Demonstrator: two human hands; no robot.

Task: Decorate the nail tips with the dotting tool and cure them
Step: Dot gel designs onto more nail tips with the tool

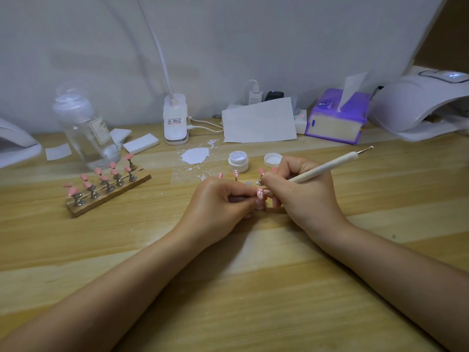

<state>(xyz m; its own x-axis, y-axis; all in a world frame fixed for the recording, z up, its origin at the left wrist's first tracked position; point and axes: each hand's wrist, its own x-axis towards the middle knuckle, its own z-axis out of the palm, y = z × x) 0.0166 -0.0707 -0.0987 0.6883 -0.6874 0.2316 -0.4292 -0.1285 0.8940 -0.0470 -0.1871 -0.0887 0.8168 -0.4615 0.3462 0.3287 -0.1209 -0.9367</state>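
- My left hand (223,199) pinches a pink nail tip (260,193) between curled fingertips, low over the wooden table (253,262), touching my right hand's fingers.
- My right hand (302,191) grips the dotting tool (327,165), a slim white shaft with a metal ball end pointing up to the right; its working end is hidden behind my fingers.
- The held tip is glossy with white dots.
- More dotted tips (235,173) stand just behind on metal stems; plain pink ones fill the wooden holder (109,193) at left.
- An open white jar (238,161) and its lid (272,160) sit near.
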